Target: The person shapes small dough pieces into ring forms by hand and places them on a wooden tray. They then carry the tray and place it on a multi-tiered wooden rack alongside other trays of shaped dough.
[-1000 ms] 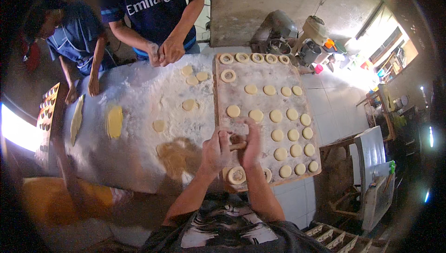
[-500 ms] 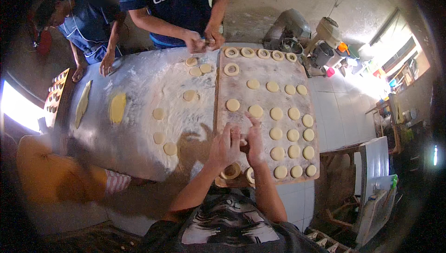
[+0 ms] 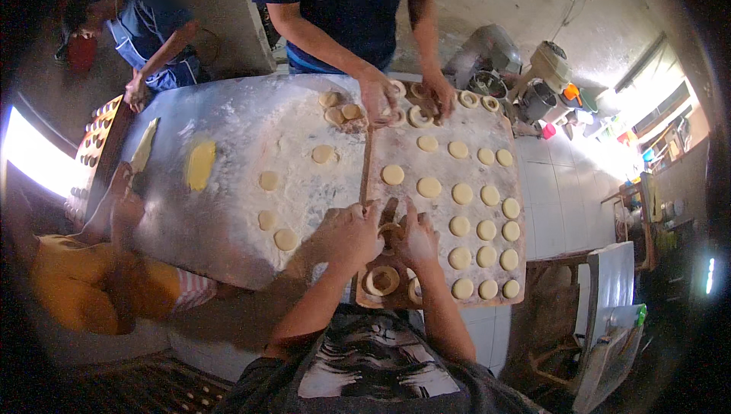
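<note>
A dough ring (image 3: 391, 234) is between my hands, low over the near left part of the floured wooden board (image 3: 449, 167). My left hand (image 3: 356, 233) grips its left side with bent fingers. My right hand (image 3: 419, 240) is closed on its right side. Another dough ring (image 3: 381, 281) lies on the board just below my hands, and part of one more (image 3: 415, 290) shows beside my right wrist. Round flat dough pieces (image 3: 461, 227) sit in rows to the right of my hands. A single round (image 3: 393, 175) lies just beyond them.
Across the table a co-worker's hands (image 3: 378, 98) handle dough rings at the board's far edge. A floured metal table (image 3: 251, 125) on the left bears loose rounds, a yellow dough patch (image 3: 201, 165) and a dough strip (image 3: 145, 144). Someone in orange (image 3: 84, 285) sits at the near left.
My hands have moved slightly apart, and a ring now shows between them. The co-worker opposite has shifted right, hands now over the board's rings. An arm at left now reaches toward the dough strip.
</note>
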`<control>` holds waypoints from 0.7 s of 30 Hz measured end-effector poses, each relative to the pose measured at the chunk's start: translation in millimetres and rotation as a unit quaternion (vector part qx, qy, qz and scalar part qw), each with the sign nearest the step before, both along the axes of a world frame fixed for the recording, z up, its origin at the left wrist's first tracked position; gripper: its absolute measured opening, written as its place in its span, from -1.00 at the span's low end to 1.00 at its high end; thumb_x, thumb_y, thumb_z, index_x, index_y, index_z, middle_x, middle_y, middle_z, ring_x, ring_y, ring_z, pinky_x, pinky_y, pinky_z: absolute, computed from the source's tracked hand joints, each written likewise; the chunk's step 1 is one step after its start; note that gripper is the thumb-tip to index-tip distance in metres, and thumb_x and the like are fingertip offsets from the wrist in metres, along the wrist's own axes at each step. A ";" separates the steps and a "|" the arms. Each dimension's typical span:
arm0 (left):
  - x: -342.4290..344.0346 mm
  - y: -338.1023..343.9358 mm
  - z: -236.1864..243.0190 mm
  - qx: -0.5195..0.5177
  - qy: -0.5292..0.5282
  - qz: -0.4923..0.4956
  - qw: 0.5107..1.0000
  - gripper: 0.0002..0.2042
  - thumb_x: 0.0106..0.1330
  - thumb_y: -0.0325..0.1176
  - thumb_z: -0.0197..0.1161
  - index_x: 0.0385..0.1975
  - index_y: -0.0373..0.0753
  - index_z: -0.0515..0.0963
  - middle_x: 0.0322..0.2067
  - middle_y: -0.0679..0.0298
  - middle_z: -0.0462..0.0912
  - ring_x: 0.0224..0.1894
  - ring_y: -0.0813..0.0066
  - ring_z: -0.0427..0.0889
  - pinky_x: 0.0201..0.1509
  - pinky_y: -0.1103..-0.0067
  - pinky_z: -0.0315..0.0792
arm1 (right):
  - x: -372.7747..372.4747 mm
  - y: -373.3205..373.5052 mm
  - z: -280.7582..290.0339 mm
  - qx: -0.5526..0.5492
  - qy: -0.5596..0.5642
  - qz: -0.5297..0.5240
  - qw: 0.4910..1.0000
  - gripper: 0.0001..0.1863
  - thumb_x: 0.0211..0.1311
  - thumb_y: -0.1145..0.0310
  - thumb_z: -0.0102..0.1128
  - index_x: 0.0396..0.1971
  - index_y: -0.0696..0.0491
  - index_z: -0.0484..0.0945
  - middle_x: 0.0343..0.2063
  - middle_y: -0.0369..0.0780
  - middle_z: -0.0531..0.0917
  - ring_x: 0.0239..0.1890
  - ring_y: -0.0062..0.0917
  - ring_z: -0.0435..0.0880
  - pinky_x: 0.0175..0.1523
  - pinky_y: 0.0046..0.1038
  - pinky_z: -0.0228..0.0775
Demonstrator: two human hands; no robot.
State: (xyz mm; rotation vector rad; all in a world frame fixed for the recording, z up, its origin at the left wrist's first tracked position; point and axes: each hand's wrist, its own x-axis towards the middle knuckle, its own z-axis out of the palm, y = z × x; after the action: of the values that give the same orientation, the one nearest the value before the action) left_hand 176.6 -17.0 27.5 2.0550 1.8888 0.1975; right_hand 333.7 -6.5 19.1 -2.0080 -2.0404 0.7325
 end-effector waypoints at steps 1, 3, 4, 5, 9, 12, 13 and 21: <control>1.3 -1.8 3.1 -0.012 -0.007 0.012 1.000 -0.29 0.09 -0.13 0.36 0.27 -0.12 0.27 0.04 -0.09 0.51 0.04 -0.14 0.54 0.08 0.09 0.44 | -3.1 -0.9 0.6 -0.010 -0.023 -0.015 1.000 0.01 0.04 0.17 0.36 0.47 -0.16 -0.03 -0.08 -0.01 0.55 0.01 -0.01 0.54 0.07 0.04 0.33; 1.1 -1.1 7.0 -0.015 -0.021 0.019 0.999 -0.29 0.07 -0.19 0.34 0.28 -0.11 0.27 0.07 -0.05 0.51 0.05 -0.09 0.55 0.09 0.10 0.44 | -8.7 -1.2 3.1 0.007 -0.035 -0.018 0.999 0.00 0.03 0.19 0.37 0.46 -0.14 -0.01 -0.07 0.00 0.54 0.01 0.00 0.54 0.06 0.06 0.32; -0.9 1.5 7.2 -0.038 -0.019 -0.001 0.999 -0.30 0.07 -0.21 0.33 0.29 -0.11 0.27 0.08 -0.05 0.51 0.06 -0.09 0.55 0.10 0.10 0.44 | -10.8 -0.3 4.9 -0.016 -0.038 -0.027 0.999 -0.02 0.03 0.19 0.37 0.45 -0.14 0.03 -0.07 0.00 0.54 0.01 0.00 0.54 0.07 0.03 0.33; -4.3 2.5 6.0 -0.038 -0.019 -0.017 0.999 -0.30 0.07 -0.23 0.31 0.29 -0.11 0.28 0.09 -0.05 0.50 0.07 -0.08 0.54 0.11 0.10 0.43 | -12.9 1.6 6.5 -0.028 -0.036 -0.033 0.998 -0.04 0.03 0.19 0.38 0.44 -0.13 0.06 -0.07 0.01 0.54 0.00 0.00 0.54 0.07 0.01 0.34; -43.2 -8.5 -7.1 0.033 -0.106 0.005 0.994 -0.25 0.06 -0.30 0.30 0.33 -0.18 0.21 0.12 -0.11 0.46 0.12 -0.17 0.49 0.15 0.06 0.37 | -44.0 13.9 4.2 0.091 0.015 0.018 0.996 -0.20 0.09 0.15 0.29 0.37 -0.13 0.20 -0.06 0.07 0.56 -0.03 0.04 0.58 0.06 0.01 0.38; -87.7 -25.9 -16.9 -0.033 -0.133 0.099 0.986 -0.36 0.14 -0.30 0.28 0.23 -0.36 0.25 0.06 -0.30 0.47 0.11 -0.27 0.49 0.13 0.03 0.40 | -100.9 34.7 -11.8 -0.069 0.194 0.172 0.963 -0.33 0.12 0.19 0.21 0.28 -0.04 0.32 -0.07 0.07 0.58 -0.02 0.04 0.59 0.06 -0.05 0.43; -112.8 -40.1 -17.5 -0.040 -0.172 0.140 0.974 -0.42 0.17 -0.28 0.27 0.18 -0.39 0.30 -0.01 -0.33 0.50 0.07 -0.27 0.52 0.09 0.05 0.42 | -126.9 35.2 -19.9 -0.044 0.129 0.263 0.955 -0.40 0.13 0.21 0.19 0.22 0.00 0.37 -0.10 0.06 0.61 -0.02 0.00 0.61 0.07 -0.08 0.45; -221.5 -93.6 -7.4 -0.221 -0.319 0.265 0.883 -0.65 0.38 -0.21 0.14 -0.11 -0.45 0.50 -0.36 -0.19 0.67 -0.22 -0.14 0.68 -0.10 0.12 0.52 | -227.7 17.4 -28.5 -0.102 0.045 0.349 0.930 -0.57 0.11 0.28 0.31 -0.06 0.10 0.43 -0.24 -0.06 0.60 -0.16 -0.25 0.65 -0.11 -0.20 0.51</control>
State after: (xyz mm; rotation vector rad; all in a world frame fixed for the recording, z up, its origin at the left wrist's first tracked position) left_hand -44.8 -110.6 20.1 0.9712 1.7858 0.4585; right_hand 106.0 10.9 -9.4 -1.2487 -2.7246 1.1688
